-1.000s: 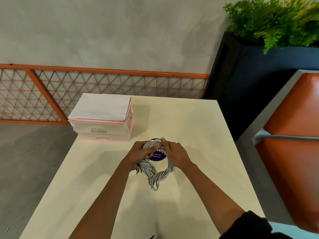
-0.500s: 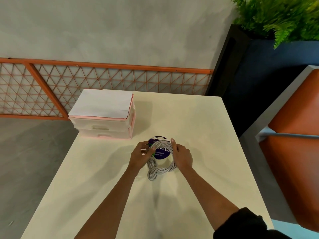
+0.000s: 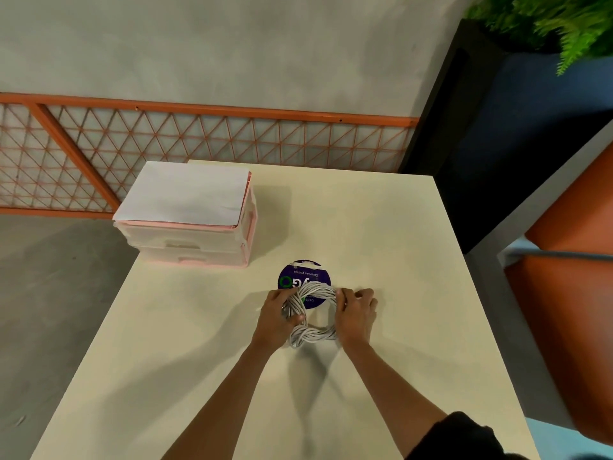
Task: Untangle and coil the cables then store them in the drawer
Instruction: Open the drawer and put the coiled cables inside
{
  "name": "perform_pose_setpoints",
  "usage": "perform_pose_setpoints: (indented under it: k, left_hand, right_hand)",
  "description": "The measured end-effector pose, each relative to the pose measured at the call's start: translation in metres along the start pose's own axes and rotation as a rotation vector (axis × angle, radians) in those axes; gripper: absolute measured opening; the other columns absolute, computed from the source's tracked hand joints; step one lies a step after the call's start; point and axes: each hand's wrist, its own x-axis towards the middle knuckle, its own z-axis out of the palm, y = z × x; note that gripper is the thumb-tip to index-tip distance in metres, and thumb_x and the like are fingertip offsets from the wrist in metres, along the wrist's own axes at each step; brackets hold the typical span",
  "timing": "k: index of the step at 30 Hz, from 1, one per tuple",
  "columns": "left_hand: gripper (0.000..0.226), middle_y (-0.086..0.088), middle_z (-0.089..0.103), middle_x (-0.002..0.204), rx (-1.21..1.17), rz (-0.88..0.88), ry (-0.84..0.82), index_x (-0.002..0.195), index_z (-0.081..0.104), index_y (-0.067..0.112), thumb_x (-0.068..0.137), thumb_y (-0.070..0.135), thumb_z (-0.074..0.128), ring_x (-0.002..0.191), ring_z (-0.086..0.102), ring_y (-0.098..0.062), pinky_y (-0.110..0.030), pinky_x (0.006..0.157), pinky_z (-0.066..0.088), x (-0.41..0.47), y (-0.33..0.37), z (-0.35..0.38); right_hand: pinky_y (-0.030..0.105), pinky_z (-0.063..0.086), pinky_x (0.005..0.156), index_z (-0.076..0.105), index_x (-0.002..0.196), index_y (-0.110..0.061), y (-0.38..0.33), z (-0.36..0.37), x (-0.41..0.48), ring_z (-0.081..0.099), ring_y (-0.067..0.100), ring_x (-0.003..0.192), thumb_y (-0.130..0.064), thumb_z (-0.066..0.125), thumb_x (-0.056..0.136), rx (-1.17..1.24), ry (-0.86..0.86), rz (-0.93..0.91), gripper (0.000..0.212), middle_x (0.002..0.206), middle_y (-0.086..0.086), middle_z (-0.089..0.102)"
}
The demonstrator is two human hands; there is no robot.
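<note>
The cable coil [image 3: 311,335], a grey-white ring of many turns, is near the middle of the desk [image 3: 365,227], between both hands. The left hand [image 3: 277,318] grips the ring at its 9 o'clock side, with the thumb over the strands and the fingers curled under them. The right hand [image 3: 356,315] grips it at 3 o'clock in the same way. At 6 to 7 o'clock the strands are twisted round each other, so the bundle looks bound there. The far arc at 12 o'clock covers a part of a round purple sticker [image 3: 303,277]. I cannot tell if the ring rests on the desk or is held just above it.

The drawer unit [image 3: 189,234] stands at about 10 o'clock from the coil, near but apart, and both of its drawers look closed.

I judge that the coiling is nearly finished and the storing is not yet begun. To do this step well, the loose end should be tucked under a turn before any hand lets go. After that one hand alone should pinch the twisted part, because there the turns are locked. The other hand is then free to pull a drawer open. The drawers look shallow, so the ring should go in flat.
</note>
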Motion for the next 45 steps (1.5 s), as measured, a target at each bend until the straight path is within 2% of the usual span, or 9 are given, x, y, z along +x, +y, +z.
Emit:
perform_pose_setpoints:
  k: [6, 9, 15, 18, 22, 28, 34, 42, 45]
  left_hand:
    - [0.056, -0.003, 0.049, 0.124, 0.005, 0.055, 0.03, 0.132, 0.054, 0.016, 0.079, 0.006, 0.072, 0.114, 0.049, -0.014, -0.022, 0.099, 0.04, -0.002, -0.001, 0.0]
    - [0.046, -0.004, 0.052, 0.122, 0.003, 0.102, 0.08, 0.13, 0.057, 0.014, 0.086, 0.006, 0.066, 0.112, 0.051, -0.013, -0.008, 0.094, 0.038, -0.002, -0.001, 0.0]
    - [0.029, 0.0, 0.058, 0.113, -0.045, 0.04, 0.24, 0.119, 0.064, 0.015, 0.091, 0.012, 0.062, 0.104, 0.054, -0.011, -0.02, 0.088, 0.042, -0.004, -0.002, -0.01]
    - [0.02, -0.004, 0.062, 0.109, -0.064, 0.003, 0.38, 0.111, 0.067, 0.012, 0.092, 0.01, 0.06, 0.098, 0.058, -0.015, -0.01, 0.074, 0.04, -0.001, -0.007, -0.023]
    - [0.017, -0.015, 0.066, 0.104, -0.061, -0.06, 0.516, 0.104, 0.069, 0.002, 0.091, 0.004, 0.057, 0.094, 0.063, -0.025, -0.008, 0.074, 0.037, 0.0, -0.021, -0.053]
    - [0.023, -0.018, 0.063, 0.108, -0.088, -0.144, 0.577, 0.109, 0.063, -0.005, 0.095, 0.011, 0.055, 0.101, 0.059, -0.027, 0.001, 0.067, 0.034, 0.009, -0.055, -0.127]
    - [0.054, -0.021, 0.045, 0.133, -0.166, -0.266, 0.598, 0.132, 0.041, -0.003, 0.091, 0.023, 0.063, 0.118, 0.051, -0.035, -0.044, 0.102, 0.04, 0.037, -0.096, -0.205]
    - [0.066, -0.014, 0.043, 0.14, -0.184, -0.254, 0.479, 0.141, 0.037, 0.002, 0.089, 0.029, 0.066, 0.13, 0.042, -0.026, -0.033, 0.107, 0.034, 0.069, -0.117, -0.243]
    - [0.054, -0.011, 0.052, 0.136, -0.235, -0.191, 0.508, 0.137, 0.047, 0.005, 0.09, 0.022, 0.065, 0.127, 0.048, -0.021, -0.018, 0.091, 0.036, 0.077, -0.118, -0.246]
  right_hand:
    - [0.037, 0.033, 0.096, 0.066, 0.116, -0.025, 0.0, -0.012, 0.008, 0.046, 0.024, 0.115, -0.038, 0.049, 0.096, 0.051, -0.071, -0.01, 0.03, 0.121, 0.005, 0.05]
    - [0.037, 0.03, 0.1, 0.067, 0.115, -0.027, -0.005, -0.023, 0.016, 0.049, 0.021, 0.118, -0.04, 0.047, 0.096, 0.098, -0.09, 0.022, 0.03, 0.124, 0.001, 0.054]
    - [0.036, 0.032, 0.098, 0.068, 0.107, -0.016, -0.015, -0.037, 0.024, 0.058, 0.023, 0.105, -0.032, 0.05, 0.096, 0.273, -0.025, 0.024, 0.027, 0.111, 0.003, 0.061]
    - [0.034, 0.042, 0.09, 0.068, 0.103, -0.011, -0.032, -0.039, 0.024, 0.058, 0.02, 0.09, -0.026, 0.05, 0.097, 0.346, -0.03, -0.056, 0.024, 0.1, 0.006, 0.062]
    - [0.014, 0.03, 0.064, 0.064, 0.097, -0.001, -0.064, -0.027, 0.011, 0.053, 0.018, 0.08, -0.019, 0.05, 0.097, 0.41, -0.099, -0.144, 0.023, 0.087, 0.008, 0.061]
    - [0.011, 0.032, 0.06, 0.066, 0.102, 0.001, -0.123, 0.022, -0.01, 0.056, 0.019, 0.081, -0.011, 0.05, 0.095, 0.482, -0.211, -0.135, 0.021, 0.088, 0.008, 0.065]
    - [0.01, 0.041, 0.076, 0.059, 0.117, -0.002, -0.173, 0.071, -0.024, 0.061, 0.018, 0.095, -0.022, 0.059, 0.093, 0.572, -0.152, -0.045, 0.031, 0.114, 0.011, 0.064]
    - [0.032, 0.044, 0.097, 0.058, 0.123, -0.002, -0.202, 0.107, -0.031, 0.058, 0.023, 0.114, -0.038, 0.061, 0.09, 0.58, -0.035, 0.029, 0.049, 0.121, 0.012, 0.063]
    - [0.038, 0.043, 0.101, 0.054, 0.13, -0.001, -0.207, 0.116, -0.03, 0.057, 0.026, 0.116, -0.042, 0.058, 0.091, 0.516, 0.01, 0.048, 0.057, 0.124, 0.016, 0.061]
